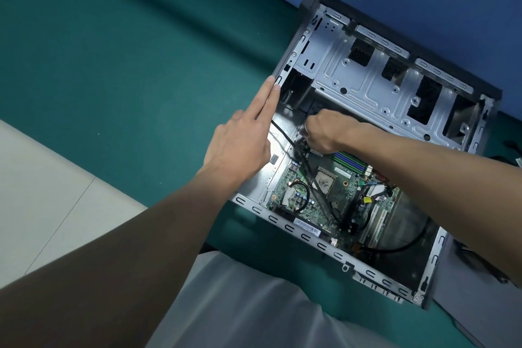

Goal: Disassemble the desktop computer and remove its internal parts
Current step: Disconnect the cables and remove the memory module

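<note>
The open computer case (367,85) was laid at the frame's right. The left hand (240,147) was rested flat on its edge, grip apart. The right hand (324,133) was curled inside; its grip could not be told.

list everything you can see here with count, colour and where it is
open metal computer case: one, grey, right of centre on the cloth
stamped metal drive cage: one, silver, far half of the case
motherboard circuit board: one, green, near half of the case
memory slots: several, blue and green, beside the right hand
black cables: several, black, across the motherboard
teal cloth: one, teal, under the case
tiled floor: pale, lower left
left hand: one, fingers straight on the case's left rim
right hand: one, curled inside the case, grip hidden
</note>
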